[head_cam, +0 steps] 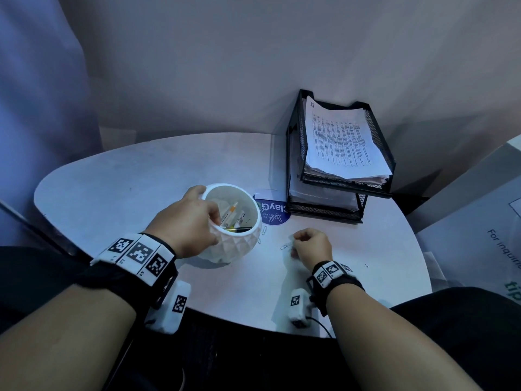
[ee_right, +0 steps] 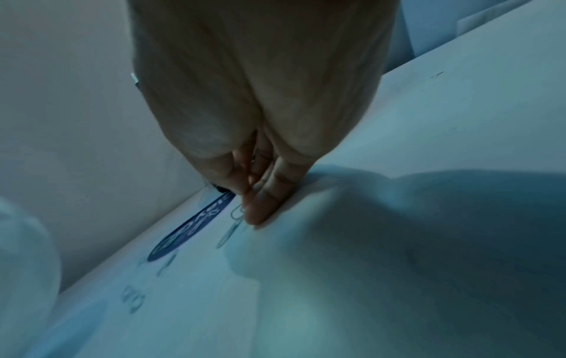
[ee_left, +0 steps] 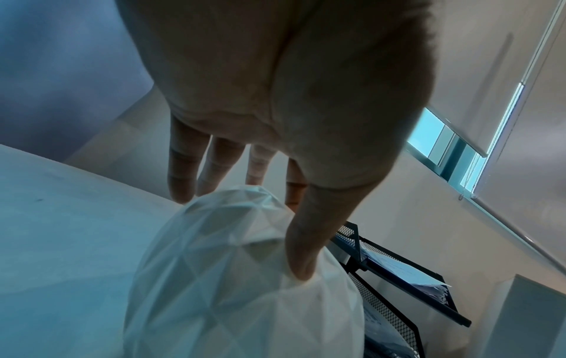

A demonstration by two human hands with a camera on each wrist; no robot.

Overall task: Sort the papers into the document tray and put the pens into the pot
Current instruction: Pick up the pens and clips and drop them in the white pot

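Observation:
A white faceted pot [head_cam: 239,245] stands mid-table with an orange-and-white pen [head_cam: 233,209] and a black pen [head_cam: 240,229] inside. My left hand [head_cam: 207,214] grips it at the rim, thumb [ee_left: 301,254] pressed on the near side and fingers [ee_left: 183,174] over the far side. My right hand [head_cam: 298,244] rests on the table to the pot's right, fingers curled, with metal paper clips glinting inside them; its fingertips [ee_right: 260,210] touch the table beside a loose paper clip [ee_right: 236,210]. The black mesh document tray [head_cam: 295,153] at the back right holds a stack of printed papers [head_cam: 341,142].
A round blue label [head_cam: 275,214] lies between pot and tray with paper clips [head_cam: 275,218] on it. Another clip [head_cam: 264,230] lies by the pot. The round table [head_cam: 141,176] stands against a wall. A cardboard box [head_cam: 479,221] stands at the right.

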